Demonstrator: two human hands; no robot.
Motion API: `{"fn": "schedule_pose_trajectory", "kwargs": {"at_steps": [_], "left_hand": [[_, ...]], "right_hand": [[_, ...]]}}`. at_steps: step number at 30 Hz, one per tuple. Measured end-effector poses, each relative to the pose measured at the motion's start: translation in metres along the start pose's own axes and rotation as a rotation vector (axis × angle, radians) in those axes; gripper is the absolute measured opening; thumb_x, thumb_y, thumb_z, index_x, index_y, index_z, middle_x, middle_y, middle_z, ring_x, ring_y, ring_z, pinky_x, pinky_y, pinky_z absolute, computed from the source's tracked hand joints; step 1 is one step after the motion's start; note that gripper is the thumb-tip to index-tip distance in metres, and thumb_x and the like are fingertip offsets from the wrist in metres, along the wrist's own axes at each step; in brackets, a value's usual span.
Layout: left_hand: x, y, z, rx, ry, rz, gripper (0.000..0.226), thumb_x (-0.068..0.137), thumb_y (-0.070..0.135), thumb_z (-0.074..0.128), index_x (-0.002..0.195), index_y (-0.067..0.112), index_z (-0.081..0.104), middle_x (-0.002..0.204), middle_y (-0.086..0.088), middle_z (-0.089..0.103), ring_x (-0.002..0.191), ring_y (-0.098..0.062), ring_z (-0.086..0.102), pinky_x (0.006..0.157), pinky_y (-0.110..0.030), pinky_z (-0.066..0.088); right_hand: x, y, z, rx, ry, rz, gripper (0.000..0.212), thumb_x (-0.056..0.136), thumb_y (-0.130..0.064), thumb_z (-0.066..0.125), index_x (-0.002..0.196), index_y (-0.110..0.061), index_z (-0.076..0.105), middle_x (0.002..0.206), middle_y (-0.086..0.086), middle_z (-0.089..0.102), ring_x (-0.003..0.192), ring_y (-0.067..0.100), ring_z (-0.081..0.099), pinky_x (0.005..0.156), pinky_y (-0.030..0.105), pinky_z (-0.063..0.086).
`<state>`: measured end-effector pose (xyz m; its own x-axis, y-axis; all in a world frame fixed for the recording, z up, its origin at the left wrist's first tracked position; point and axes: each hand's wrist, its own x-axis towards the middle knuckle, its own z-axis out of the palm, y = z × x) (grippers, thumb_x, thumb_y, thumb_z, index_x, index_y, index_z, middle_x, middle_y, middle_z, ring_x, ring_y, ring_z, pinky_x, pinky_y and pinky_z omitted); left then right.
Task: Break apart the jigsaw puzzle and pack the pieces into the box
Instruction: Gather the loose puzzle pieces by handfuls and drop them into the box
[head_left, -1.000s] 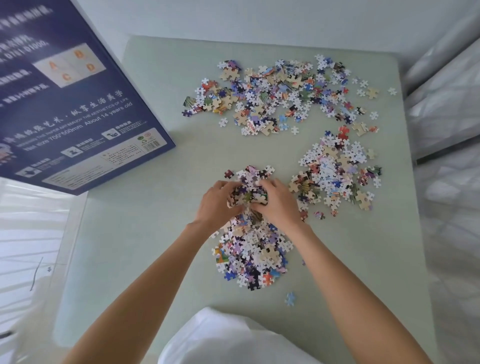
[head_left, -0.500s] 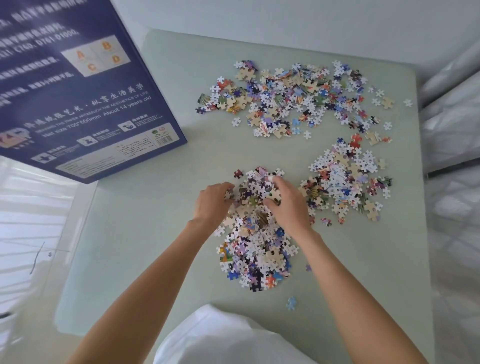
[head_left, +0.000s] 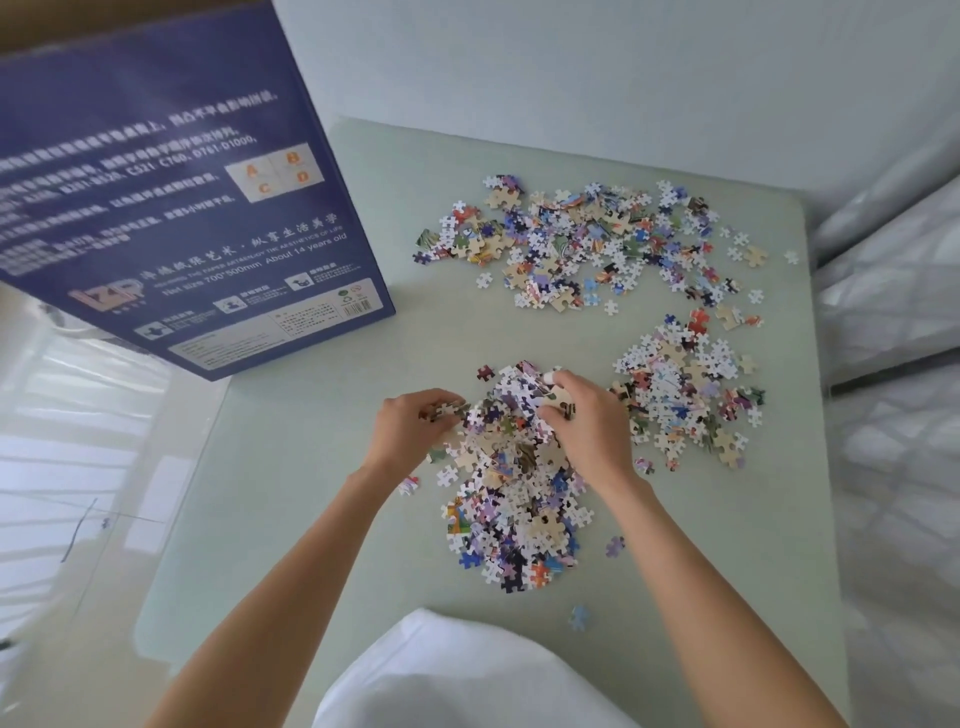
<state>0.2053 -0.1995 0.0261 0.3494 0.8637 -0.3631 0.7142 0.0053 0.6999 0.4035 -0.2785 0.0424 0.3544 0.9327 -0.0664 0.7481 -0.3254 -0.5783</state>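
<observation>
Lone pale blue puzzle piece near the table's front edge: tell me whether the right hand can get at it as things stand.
Probably yes. The lone pale blue puzzle piece lies alone on bare pale green table, below the pile, with nothing over it; the right hand would first have to leave the pile.

Both bare forearms reach toward 12 o'clock and converge. The left hand (head_left: 410, 428) is palm down, its fingers (head_left: 441, 413) pinched shut at 3 o'clock. The right hand (head_left: 587, 431) is curled, knuckles up, fingers bent toward 9 o'clock.

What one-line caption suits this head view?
Both hands, left and right, pull pieces from the nearest pile on a pale green table, blue box alongside.
</observation>
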Motion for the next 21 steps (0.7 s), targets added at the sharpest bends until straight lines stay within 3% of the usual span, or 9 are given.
{"fn": "schedule_pose_trajectory", "kwargs": {"at_steps": [2,3,5,6,9,13,16,18,21], "left_hand": [[-0.004,0.003,-0.007,-0.004,-0.029,0.034,0.019,0.083,0.017,0.070,0.099,0.026,0.071,0.090,0.005,0.072,0.075,-0.004,0.064,0.065,-0.004,0.043],[-0.006,0.006,-0.011,-0.011,-0.037,0.054,0.019,0.082,0.017,0.070,0.099,0.027,0.072,0.091,0.006,0.072,0.076,-0.004,0.065,0.069,-0.009,0.047],[-0.011,0.016,-0.025,-0.050,-0.034,0.101,0.020,0.082,0.016,0.071,0.098,0.027,0.073,0.089,0.007,0.073,0.074,-0.002,0.065,0.070,-0.013,0.049],[-0.013,0.022,-0.033,-0.077,-0.029,0.132,0.019,0.082,0.015,0.071,0.097,0.027,0.073,0.087,0.007,0.073,0.070,0.000,0.065,0.068,-0.014,0.049],[-0.024,0.048,-0.077,-0.167,0.029,0.280,0.021,0.082,0.008,0.070,0.097,0.023,0.073,0.076,0.008,0.072,0.055,-0.001,0.061,0.060,-0.013,0.046],[-0.040,0.083,-0.163,-0.191,0.263,0.501,0.023,0.081,0.005,0.070,0.098,0.020,0.073,0.085,0.012,0.071,0.065,-0.001,0.065,0.064,-0.009,0.048],[-0.046,0.099,-0.236,-0.120,0.496,0.680,0.022,0.082,0.007,0.068,0.102,0.016,0.071,0.097,0.014,0.067,0.080,0.004,0.066,0.073,-0.008,0.050],[-0.039,0.101,-0.277,-0.059,0.629,0.730,0.022,0.084,0.009,0.067,0.103,0.017,0.071,0.102,0.014,0.066,0.086,0.004,0.065,0.077,-0.009,0.050],[-0.023,0.091,-0.326,0.033,0.745,0.763,0.017,0.083,0.012,0.068,0.100,0.016,0.073,0.102,0.008,0.067,0.085,0.007,0.062,0.076,-0.008,0.047]], "right_hand": [[-0.002,0.000,0.001,-0.002,-0.084,0.120,0.041,0.082,-0.022,0.070,0.120,-0.015,0.059,0.109,0.004,0.069,0.055,-0.005,0.045,0.073,0.027,0.053],[-0.004,-0.002,0.000,0.041,-0.107,0.185,0.044,0.081,-0.024,0.070,0.123,-0.014,0.057,0.113,0.005,0.067,0.056,-0.003,0.046,0.079,0.029,0.053],[-0.007,-0.011,-0.009,0.172,-0.097,0.278,0.050,0.081,-0.024,0.071,0.126,-0.011,0.055,0.126,0.006,0.060,0.091,0.011,0.062,0.095,0.028,0.041],[-0.008,-0.016,-0.016,0.220,-0.082,0.294,0.051,0.080,-0.025,0.071,0.126,-0.009,0.055,0.129,0.006,0.058,0.110,0.018,0.057,0.097,0.025,0.035],[-0.006,-0.040,-0.043,0.337,-0.017,0.273,0.058,0.078,-0.029,0.072,0.128,-0.008,0.053,0.132,0.006,0.054,0.124,0.022,0.047,0.100,0.027,0.033],[0.009,-0.094,-0.088,0.551,0.091,0.132,0.052,0.073,-0.026,0.075,0.121,-0.022,0.055,0.122,-0.013,0.055,0.118,0.008,0.045,0.097,0.019,0.031],[0.028,-0.156,-0.118,0.644,0.110,-0.017,0.046,0.073,-0.021,0.075,0.109,-0.033,0.049,0.097,-0.032,0.047,0.095,-0.011,0.047,0.077,-0.002,0.032],[0.044,-0.194,-0.132,0.655,0.105,-0.132,0.039,0.073,-0.020,0.076,0.101,-0.034,0.053,0.093,-0.029,0.054,0.080,-0.018,0.051,0.072,-0.001,0.040],[0.073,-0.249,-0.140,0.619,0.148,-0.290,0.028,0.072,-0.025,0.079,0.093,-0.031,0.062,0.093,-0.011,0.067,0.083,0.000,0.061,0.077,0.012,0.046]]}}
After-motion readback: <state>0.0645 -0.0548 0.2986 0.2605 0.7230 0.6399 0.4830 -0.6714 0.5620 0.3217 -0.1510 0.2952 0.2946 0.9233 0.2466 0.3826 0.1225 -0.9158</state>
